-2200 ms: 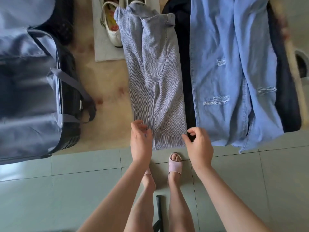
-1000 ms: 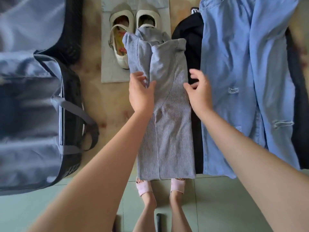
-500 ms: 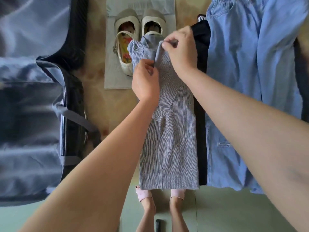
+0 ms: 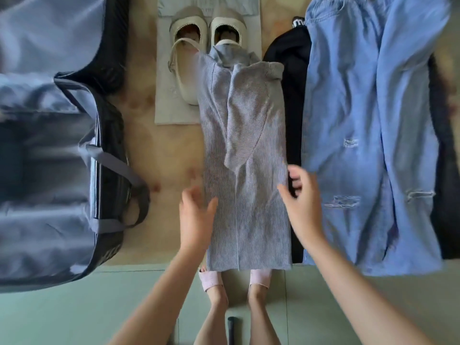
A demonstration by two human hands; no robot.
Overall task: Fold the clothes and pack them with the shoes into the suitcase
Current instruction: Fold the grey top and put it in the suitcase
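A grey ribbed garment [image 4: 249, 185] lies folded into a long strip down the middle of the frame on the beige tabletop [image 4: 161, 158]. A sleeve is laid across its upper half, and its hem hangs over the tabletop's near edge, covering the toes of two pink slippers [image 4: 210, 280].

The left hand [image 4: 196, 217] is at the strip's left edge, fingers spread and straight and holding nothing. They are smeared, so I cannot tell whether they touch the fabric. The right hand [image 4: 303, 202] is at the right edge with loosely bent fingers, gripping nothing; its fingertips are also blurred.

The garment's collar end covers the heels of a pair of cream shoes [image 4: 189, 58] at top centre, which stand on a pale cloth [image 4: 171, 113].

A black garment [image 4: 291, 70] shows only as a narrow band between the grey strip and the blue ripped jeans [image 4: 361, 145], whose waistband is cut off by the top edge.

The open suitcase [image 4: 49, 170] fills the left side, cropped and out of focus.
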